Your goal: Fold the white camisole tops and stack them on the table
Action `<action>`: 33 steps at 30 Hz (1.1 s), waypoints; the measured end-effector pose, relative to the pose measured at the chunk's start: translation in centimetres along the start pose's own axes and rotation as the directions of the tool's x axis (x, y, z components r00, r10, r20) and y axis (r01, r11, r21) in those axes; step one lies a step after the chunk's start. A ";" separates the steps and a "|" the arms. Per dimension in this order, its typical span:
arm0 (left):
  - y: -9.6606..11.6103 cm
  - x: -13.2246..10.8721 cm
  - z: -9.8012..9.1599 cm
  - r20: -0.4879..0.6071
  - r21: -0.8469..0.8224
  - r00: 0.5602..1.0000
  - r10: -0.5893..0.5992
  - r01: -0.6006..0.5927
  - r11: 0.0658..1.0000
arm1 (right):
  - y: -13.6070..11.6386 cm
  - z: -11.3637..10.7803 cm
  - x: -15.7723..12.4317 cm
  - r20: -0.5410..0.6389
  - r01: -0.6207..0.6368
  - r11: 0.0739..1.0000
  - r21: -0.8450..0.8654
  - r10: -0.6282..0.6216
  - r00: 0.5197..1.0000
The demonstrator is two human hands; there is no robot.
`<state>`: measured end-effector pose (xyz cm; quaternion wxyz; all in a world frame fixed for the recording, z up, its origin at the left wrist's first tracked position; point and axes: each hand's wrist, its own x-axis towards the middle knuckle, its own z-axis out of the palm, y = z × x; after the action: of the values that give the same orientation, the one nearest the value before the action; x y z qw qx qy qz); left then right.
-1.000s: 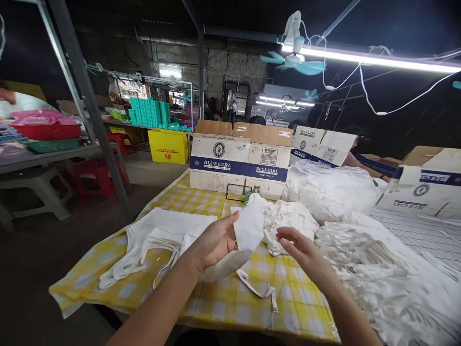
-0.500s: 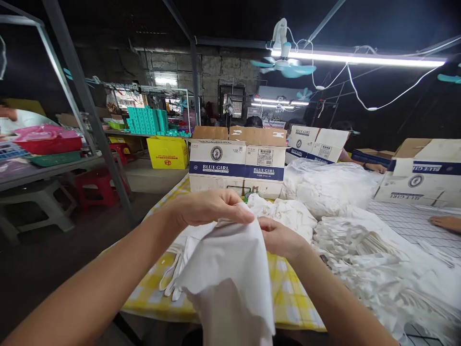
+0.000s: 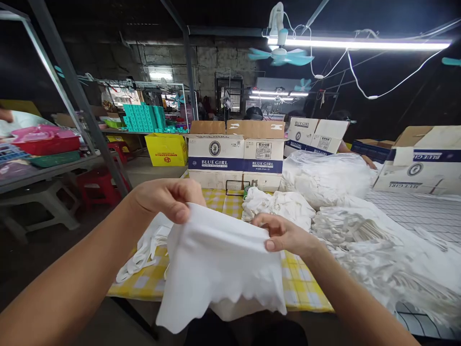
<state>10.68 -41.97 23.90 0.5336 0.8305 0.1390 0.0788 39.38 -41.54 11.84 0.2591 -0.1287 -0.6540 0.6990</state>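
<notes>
A thin white piece of fabric (image 3: 223, 259) with a wavy lower edge hangs between my two hands, in front of the table's near edge. My left hand (image 3: 176, 199) pinches its upper left corner between thumb and fingers. At the upper right edge, my right hand (image 3: 283, 233) has the cloth between its thumb and fingers. White fabric pieces with straps (image 3: 147, 250) lie on the table behind my left forearm. Beyond my right hand sits a crumpled heap of white cloth (image 3: 279, 206).
A yellow checked tablecloth (image 3: 306, 283) covers the table. Cardboard boxes (image 3: 236, 161) stand along its back. A plastic-wrapped white bundle (image 3: 326, 178) and a large pile of strapped white pieces (image 3: 389, 259) lie right. Another person's hand (image 3: 369, 162) shows behind. A metal post (image 3: 77, 96) rises left.
My hands have moved apart, the left one going left, and the folded cloth is now spread wide between them. At the right edge, another person's hand has left the view.
</notes>
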 end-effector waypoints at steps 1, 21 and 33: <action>-0.5 -0.7 -0.2 -0.032 -0.003 0.999 0.018 -0.018 1.000 | 0.2 -0.9 -0.7 -0.015 -0.011 0.999 -0.045 0.010 1.000; -2.9 -1.2 -0.8 -0.506 -0.012 0.821 -0.263 0.299 0.954 | -6.8 -7.7 -6.9 -0.488 -0.202 0.854 -0.479 -0.068 0.870; -2.0 8.5 1.6 -0.359 0.142 0.932 -0.055 0.113 0.983 | -4.7 -1.2 1.4 -0.056 0.083 0.894 -0.441 -0.120 0.991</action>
<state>18.86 -39.92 21.30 0.4341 0.8363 0.2740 0.1926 39.75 -39.78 16.52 0.2864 -0.1777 -0.7890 0.5137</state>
